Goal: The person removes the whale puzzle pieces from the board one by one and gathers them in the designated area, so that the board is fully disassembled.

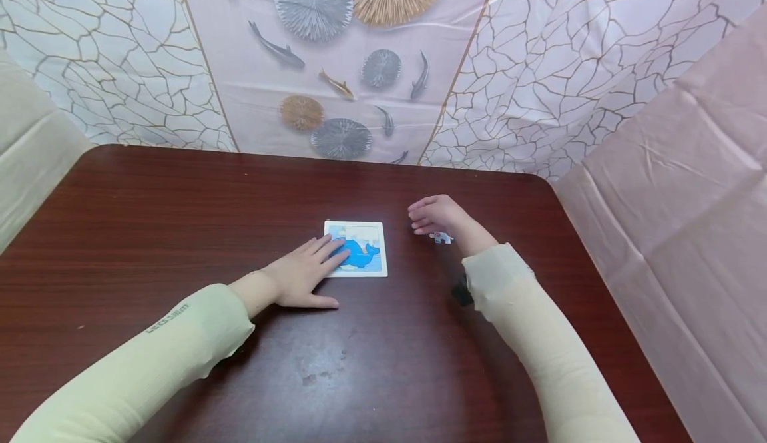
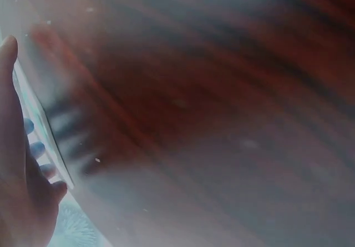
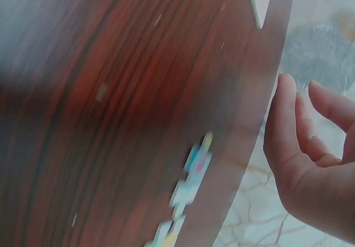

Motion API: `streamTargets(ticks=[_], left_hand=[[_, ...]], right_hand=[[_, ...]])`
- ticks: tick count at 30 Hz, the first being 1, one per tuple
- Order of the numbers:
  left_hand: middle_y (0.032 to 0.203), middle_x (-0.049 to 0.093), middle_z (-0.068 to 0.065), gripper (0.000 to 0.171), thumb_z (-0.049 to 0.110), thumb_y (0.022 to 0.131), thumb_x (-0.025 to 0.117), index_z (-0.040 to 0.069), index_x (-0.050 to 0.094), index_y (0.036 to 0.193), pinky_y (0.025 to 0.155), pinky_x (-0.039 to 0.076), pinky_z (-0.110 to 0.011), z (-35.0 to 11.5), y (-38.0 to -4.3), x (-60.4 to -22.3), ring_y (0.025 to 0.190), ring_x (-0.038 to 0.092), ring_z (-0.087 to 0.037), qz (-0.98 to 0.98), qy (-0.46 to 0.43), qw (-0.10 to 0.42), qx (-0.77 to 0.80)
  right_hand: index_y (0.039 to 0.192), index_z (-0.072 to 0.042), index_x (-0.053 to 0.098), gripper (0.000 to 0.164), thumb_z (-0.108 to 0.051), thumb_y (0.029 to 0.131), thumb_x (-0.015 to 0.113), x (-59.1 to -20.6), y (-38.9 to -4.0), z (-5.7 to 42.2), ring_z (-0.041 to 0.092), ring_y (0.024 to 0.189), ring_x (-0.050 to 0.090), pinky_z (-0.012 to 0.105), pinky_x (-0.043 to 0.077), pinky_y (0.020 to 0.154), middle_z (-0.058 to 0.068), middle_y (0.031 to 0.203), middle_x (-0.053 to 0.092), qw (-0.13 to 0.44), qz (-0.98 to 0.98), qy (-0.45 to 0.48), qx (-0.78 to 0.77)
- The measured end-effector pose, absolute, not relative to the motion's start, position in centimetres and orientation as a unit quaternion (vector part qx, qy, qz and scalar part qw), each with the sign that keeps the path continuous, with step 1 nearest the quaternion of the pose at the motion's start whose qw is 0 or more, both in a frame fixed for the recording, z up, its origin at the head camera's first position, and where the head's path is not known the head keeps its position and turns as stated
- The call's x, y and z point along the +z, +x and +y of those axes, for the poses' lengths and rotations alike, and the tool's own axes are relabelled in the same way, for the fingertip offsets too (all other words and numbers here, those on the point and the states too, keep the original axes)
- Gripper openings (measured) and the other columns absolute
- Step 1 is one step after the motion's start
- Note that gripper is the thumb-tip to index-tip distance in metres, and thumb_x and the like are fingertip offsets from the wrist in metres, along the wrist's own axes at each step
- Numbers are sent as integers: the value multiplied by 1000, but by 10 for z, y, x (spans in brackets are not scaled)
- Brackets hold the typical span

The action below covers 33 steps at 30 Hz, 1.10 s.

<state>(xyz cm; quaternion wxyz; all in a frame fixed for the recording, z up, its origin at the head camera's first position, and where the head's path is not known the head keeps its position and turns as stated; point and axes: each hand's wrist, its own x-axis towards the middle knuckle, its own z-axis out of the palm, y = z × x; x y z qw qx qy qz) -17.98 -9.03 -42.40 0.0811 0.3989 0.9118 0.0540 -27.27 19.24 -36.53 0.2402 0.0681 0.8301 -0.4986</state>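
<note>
A white-framed puzzle board point(image 1: 373, 266) with a blue whale picture lies on the table. My left hand point(image 1: 299, 275) is spread flat, its fingertips resting on the board's left part and covering some of the picture. In the left wrist view that hand point(image 2: 19, 164) lies along the board's edge point(image 2: 41, 116). My right hand point(image 1: 440, 215) hovers to the right of the board, fingers loosely bent and nothing between them. Just beneath it is a small jigsaw piece point(image 1: 443, 238), partly hidden by the hand. The right wrist view shows colourful jigsaw pieces point(image 3: 191, 177) on the tabletop, apart from the fingers point(image 3: 284, 114).
The dark brown wooden table point(image 1: 180, 210) has rounded far corners. Patterned cloth point(image 1: 341, 83) hangs behind it, and pale fabric point(image 1: 677, 183) rises along the right side. A small black object point(image 1: 462, 292) shows under the right sleeve.
</note>
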Motion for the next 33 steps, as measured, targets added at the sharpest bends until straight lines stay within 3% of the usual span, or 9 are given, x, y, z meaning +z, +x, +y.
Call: streamTargets(ticks=[5, 14, 33], left_hand=[[155, 20, -15, 90, 67, 85, 47, 9, 23, 149, 116, 14, -52, -99, -177, -429, 144, 12, -36, 912, 400, 76, 55], [155, 21, -16, 89, 66, 84, 48, 9, 25, 148, 115, 17, -53, -106, -172, -428, 144, 16, -34, 906, 414, 60, 61], [156, 20, -15, 89, 68, 83, 47, 11, 25, 149, 116, 17, -49, -105, -171, -428, 145, 15, -31, 907, 407, 90, 59]], right_hand=[[124, 8, 54, 35, -7, 92, 57, -367, -273, 168, 19, 78, 65, 38, 55, 85, 27, 115, 59, 247, 822, 67, -509], [119, 4, 58, 32, -10, 91, 59, -374, -269, 130, 26, 89, 67, 39, 54, 87, 24, 115, 62, 264, 816, 50, -512], [119, 3, 58, 32, -11, 91, 59, -394, -263, 95, 31, 102, 66, 36, 53, 88, 25, 115, 63, 286, 766, 69, -572]])
